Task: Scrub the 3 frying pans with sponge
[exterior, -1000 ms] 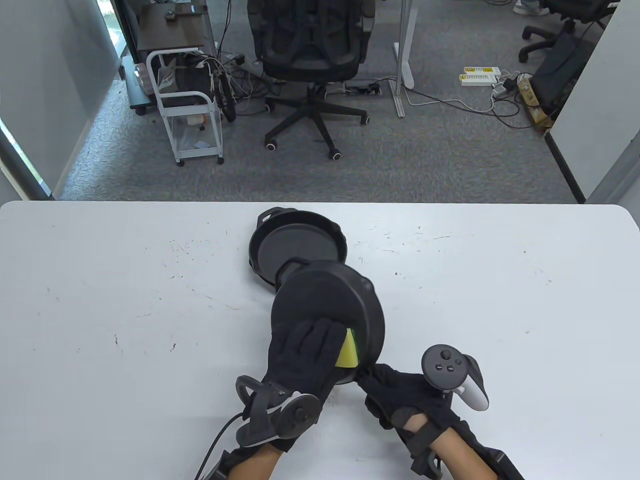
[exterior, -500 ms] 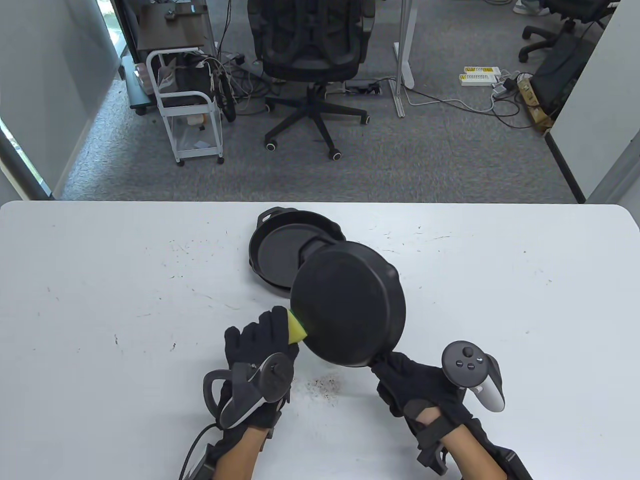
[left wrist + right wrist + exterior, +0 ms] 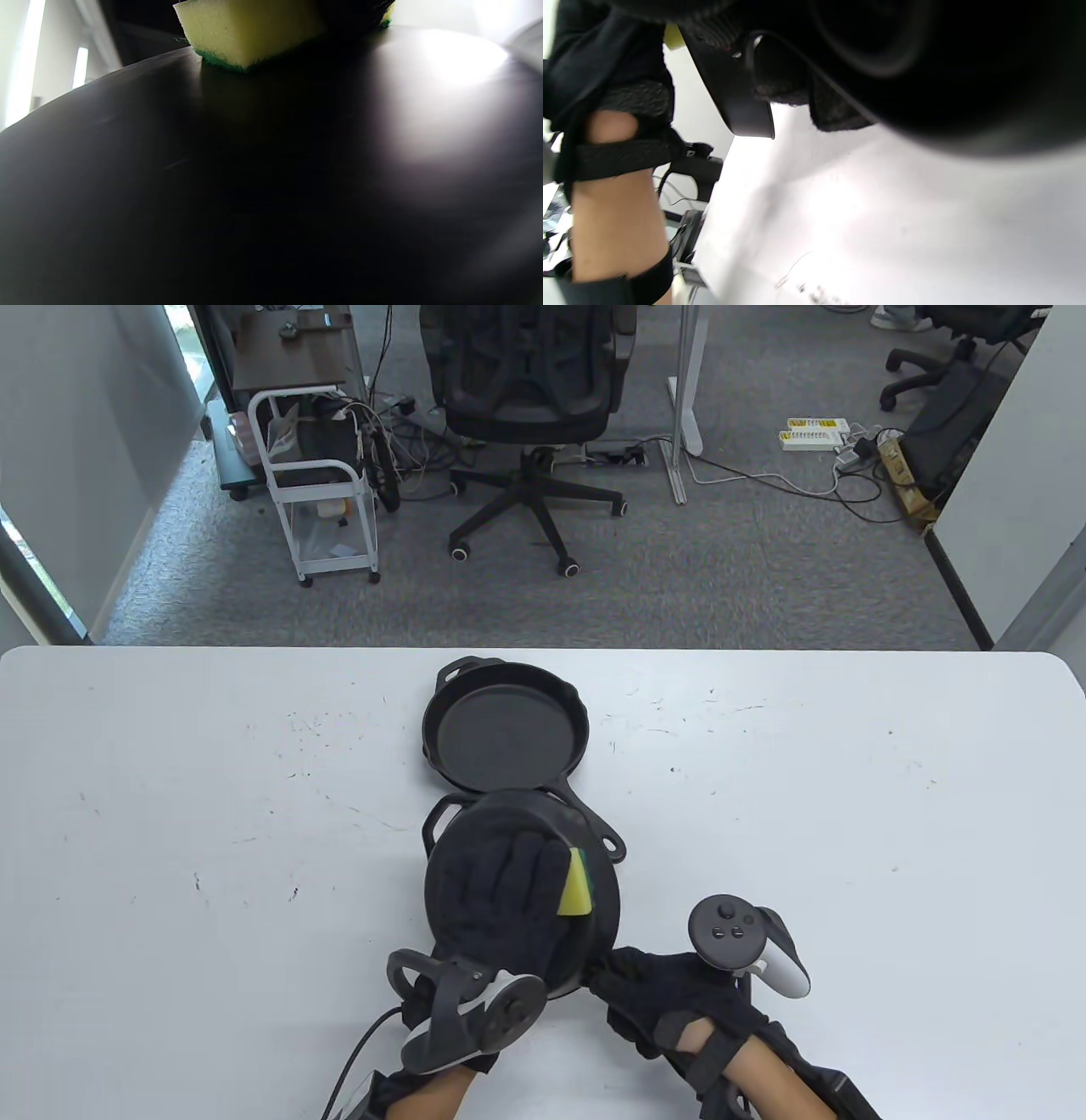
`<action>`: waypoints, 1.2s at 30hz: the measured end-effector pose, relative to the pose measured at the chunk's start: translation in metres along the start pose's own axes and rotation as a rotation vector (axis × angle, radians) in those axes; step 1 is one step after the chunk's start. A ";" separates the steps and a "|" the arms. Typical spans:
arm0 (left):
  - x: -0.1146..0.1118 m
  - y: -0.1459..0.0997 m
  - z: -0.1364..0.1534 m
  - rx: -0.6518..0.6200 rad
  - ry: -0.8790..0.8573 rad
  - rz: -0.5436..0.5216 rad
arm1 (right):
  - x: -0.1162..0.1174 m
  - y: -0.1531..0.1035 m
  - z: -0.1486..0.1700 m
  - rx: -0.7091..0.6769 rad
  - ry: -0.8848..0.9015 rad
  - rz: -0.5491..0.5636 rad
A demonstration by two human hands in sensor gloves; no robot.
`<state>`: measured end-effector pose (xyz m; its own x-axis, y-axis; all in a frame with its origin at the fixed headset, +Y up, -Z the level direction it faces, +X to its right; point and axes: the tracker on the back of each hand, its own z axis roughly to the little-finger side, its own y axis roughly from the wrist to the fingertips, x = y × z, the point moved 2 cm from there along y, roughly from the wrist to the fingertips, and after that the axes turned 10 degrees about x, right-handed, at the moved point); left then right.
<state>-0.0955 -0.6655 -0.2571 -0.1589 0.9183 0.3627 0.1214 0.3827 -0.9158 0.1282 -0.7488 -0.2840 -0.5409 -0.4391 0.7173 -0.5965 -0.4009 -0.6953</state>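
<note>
A black frying pan [image 3: 475, 836] hangs upside down over the table's near middle. My right hand [image 3: 653, 993] grips its handle at the lower right. My left hand [image 3: 509, 899] lies on the pan's underside, holding the yellow and green sponge [image 3: 577, 886] under its fingers and pressing it on the metal. The left wrist view shows the sponge [image 3: 250, 29] green side down on the dark pan [image 3: 271, 169]. A larger pan [image 3: 505, 729] sits right way up just beyond, with a second rim showing under its left edge; its long handle [image 3: 607, 841] pokes out beside the held pan.
The white table [image 3: 212, 814] stretches wide to both sides. Dark crumbs [image 3: 814, 292] lie on it below the held pan in the right wrist view. Beyond the far edge are an office chair [image 3: 526, 381] and a white trolley [image 3: 318, 500] on the carpet.
Half a second ago the pan was swung up to the right and my left hand was off it with the sponge. Now the pan is back near me and the sponge presses on it again.
</note>
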 end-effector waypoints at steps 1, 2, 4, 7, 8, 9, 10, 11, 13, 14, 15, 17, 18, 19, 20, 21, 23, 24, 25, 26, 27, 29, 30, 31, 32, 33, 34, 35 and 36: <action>0.001 0.002 0.008 0.044 -0.005 0.000 | -0.002 -0.002 -0.001 -0.010 0.007 0.002; 0.001 0.004 0.014 0.075 -0.009 0.004 | -0.005 -0.003 -0.001 -0.015 0.008 0.011; -0.002 0.007 0.029 0.151 -0.003 0.030 | -0.014 -0.009 -0.001 -0.025 0.020 0.052; -0.012 0.010 0.036 0.185 -0.024 0.088 | -0.027 -0.017 0.003 -0.025 0.067 0.144; -0.018 0.011 0.035 0.183 -0.028 0.127 | -0.032 -0.021 0.005 -0.021 0.091 0.201; -0.023 0.011 0.031 0.163 -0.031 0.165 | -0.035 -0.024 0.007 -0.015 0.108 0.247; -0.026 0.010 0.026 0.139 -0.038 0.187 | -0.038 -0.026 0.009 -0.010 0.121 0.279; -0.029 0.009 0.017 0.096 -0.044 0.205 | -0.040 -0.027 0.011 0.000 0.131 0.303; -0.030 0.006 0.002 0.012 -0.058 0.218 | -0.041 -0.026 0.014 0.019 0.124 0.309; -0.029 0.004 -0.004 -0.018 -0.056 0.204 | -0.041 -0.025 0.015 0.022 0.124 0.294; -0.026 0.001 -0.011 -0.062 -0.049 0.173 | -0.038 -0.022 0.016 0.024 0.122 0.269; -0.019 -0.002 -0.018 -0.122 -0.048 0.111 | -0.031 -0.015 0.015 0.021 0.107 0.209; -0.016 -0.003 -0.019 -0.127 -0.050 0.091 | -0.028 -0.013 0.014 0.018 0.098 0.180; -0.013 -0.004 -0.019 -0.112 -0.053 0.072 | -0.023 -0.010 0.012 0.012 0.073 0.132; -0.010 -0.003 -0.016 -0.095 -0.060 0.065 | -0.019 -0.008 0.010 0.011 0.054 0.100; -0.008 -0.002 -0.012 -0.071 -0.073 0.063 | -0.014 -0.005 0.008 0.010 0.034 0.063; -0.006 0.001 0.002 -0.001 -0.086 0.043 | -0.008 -0.003 0.004 0.009 0.000 0.007; -0.006 0.003 0.011 0.051 -0.072 0.038 | -0.007 -0.002 0.003 0.006 -0.015 -0.011; -0.006 0.005 0.017 0.078 -0.062 0.036 | -0.007 -0.003 0.002 0.002 -0.017 -0.017; -0.007 0.007 0.026 0.114 -0.050 0.029 | -0.008 -0.004 0.002 -0.002 -0.013 -0.020; -0.009 0.008 0.032 0.136 -0.048 0.024 | -0.010 -0.005 0.002 -0.006 -0.008 -0.017; -0.018 0.012 0.048 0.190 -0.080 0.042 | -0.016 -0.009 0.003 -0.009 0.029 0.000; -0.023 0.013 0.053 0.210 -0.093 0.060 | -0.020 -0.010 0.004 -0.010 0.051 0.004; -0.028 0.014 0.058 0.229 -0.102 0.078 | -0.024 -0.012 0.005 -0.012 0.082 0.011; -0.030 0.014 0.060 0.233 -0.102 0.089 | -0.027 -0.014 0.007 -0.014 0.101 0.026; -0.032 0.015 0.061 0.237 -0.096 0.106 | -0.032 -0.016 0.009 -0.018 0.131 0.061; -0.033 0.015 0.061 0.237 -0.090 0.113 | -0.035 -0.017 0.011 -0.022 0.153 0.077; -0.033 0.015 0.060 0.229 -0.086 0.119 | -0.039 -0.020 0.012 -0.030 0.196 0.108; -0.033 0.015 0.058 0.219 -0.084 0.124 | -0.044 -0.022 0.013 -0.038 0.232 0.149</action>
<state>-0.1453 -0.6960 -0.2928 -0.2379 0.9416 0.2384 -0.0690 0.2284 -0.9711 0.1728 -0.7312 -0.3004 -0.7431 -0.2932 0.6015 -0.5196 -0.3136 -0.7948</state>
